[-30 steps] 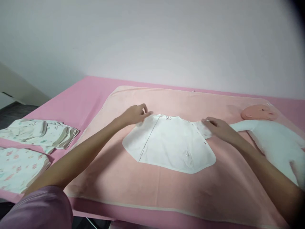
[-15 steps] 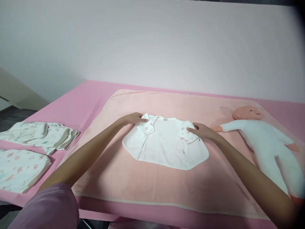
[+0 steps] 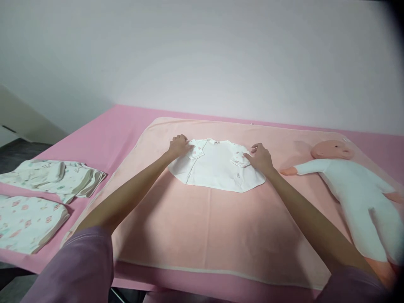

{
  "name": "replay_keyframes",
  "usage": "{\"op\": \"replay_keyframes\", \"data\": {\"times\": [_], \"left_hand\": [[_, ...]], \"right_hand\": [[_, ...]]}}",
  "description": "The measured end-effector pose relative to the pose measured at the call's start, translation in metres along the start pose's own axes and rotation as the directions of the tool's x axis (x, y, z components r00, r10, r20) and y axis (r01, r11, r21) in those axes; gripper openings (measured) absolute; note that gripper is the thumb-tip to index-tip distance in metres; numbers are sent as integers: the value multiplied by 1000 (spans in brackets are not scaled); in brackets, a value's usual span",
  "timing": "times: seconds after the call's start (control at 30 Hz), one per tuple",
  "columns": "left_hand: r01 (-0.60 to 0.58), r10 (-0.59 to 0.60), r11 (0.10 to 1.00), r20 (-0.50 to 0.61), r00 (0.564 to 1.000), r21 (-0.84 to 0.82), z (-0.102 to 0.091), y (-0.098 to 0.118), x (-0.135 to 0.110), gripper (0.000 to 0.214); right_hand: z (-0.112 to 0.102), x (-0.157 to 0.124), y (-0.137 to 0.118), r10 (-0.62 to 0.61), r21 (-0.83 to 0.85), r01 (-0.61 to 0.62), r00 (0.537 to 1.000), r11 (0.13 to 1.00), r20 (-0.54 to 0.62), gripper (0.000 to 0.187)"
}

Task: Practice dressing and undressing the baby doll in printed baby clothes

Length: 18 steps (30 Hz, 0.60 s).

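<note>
A small white baby shirt [image 3: 217, 170] lies spread flat on a peach blanket [image 3: 176, 235], its printed cuffs folded inward near the shoulders. My left hand [image 3: 179, 146] is at the left shoulder, thumb at the folded left cuff [image 3: 196, 150] and fingers loosely bent beyond the fabric edge. At the opposite shoulder, my right hand [image 3: 261, 158] has its thumb on the right cuff [image 3: 240, 158]. The right fingers are apart from the thumb, over the blanket. Both hands look open, resting against the shirt rather than pinching it.
A baby doll [image 3: 353, 185] in white lies on its back at the blanket's right side. Folded printed baby clothes [image 3: 72, 179] and another folded printed piece [image 3: 31, 223] lie on the pink table [image 3: 104, 134] at left. A pale wall [image 3: 202, 59] rises behind the table.
The shirt has slid away from me, toward the wall, along with both hands. The right fingers have spread from the shoulder they were gripping. The doll stays in place.
</note>
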<state>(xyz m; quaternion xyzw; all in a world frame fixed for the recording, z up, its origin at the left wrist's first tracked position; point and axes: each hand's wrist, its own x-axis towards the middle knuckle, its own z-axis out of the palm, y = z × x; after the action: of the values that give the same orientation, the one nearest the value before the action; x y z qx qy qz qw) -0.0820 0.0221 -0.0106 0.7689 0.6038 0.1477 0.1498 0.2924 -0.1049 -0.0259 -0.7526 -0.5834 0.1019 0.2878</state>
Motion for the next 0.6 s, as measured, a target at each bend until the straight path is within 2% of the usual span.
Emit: {"op": "replay_keyframes", "data": {"times": [0.07, 0.13, 0.23, 0.37, 0.47, 0.53, 0.6], "left_hand": [[-178, 189, 979, -107, 976, 104, 8, 3, -17, 62], [-333, 345, 931, -58, 937, 151, 13, 6, -32, 65], [-371, 363, 915, 73, 929, 162, 17, 8, -42, 58], [-357, 340, 900, 110, 934, 251, 19, 15, -36, 40], [-349, 336, 882, 96, 937, 317, 16, 20, -29, 33], [-293, 278, 914, 93, 956, 282, 7, 17, -22, 32], [-172, 161, 965, 67, 985, 199, -8, 5, -10, 33]], "right_hand": [[6, -12, -3, -185, -116, 177, 981, 977, -62, 46], [10, -22, -6, -328, -194, 329, 944, 924, 38, 44], [14, -25, -9, -411, -225, 467, 875, 855, 256, 38], [15, -13, -16, -439, -246, 538, 823, 807, 361, 28], [4, -4, -17, -410, -218, 499, 842, 839, 351, 32], [-13, 2, -9, -348, -162, 402, 894, 901, 283, 36], [-36, 12, 10, -255, -116, 280, 947, 953, 196, 39]]}}
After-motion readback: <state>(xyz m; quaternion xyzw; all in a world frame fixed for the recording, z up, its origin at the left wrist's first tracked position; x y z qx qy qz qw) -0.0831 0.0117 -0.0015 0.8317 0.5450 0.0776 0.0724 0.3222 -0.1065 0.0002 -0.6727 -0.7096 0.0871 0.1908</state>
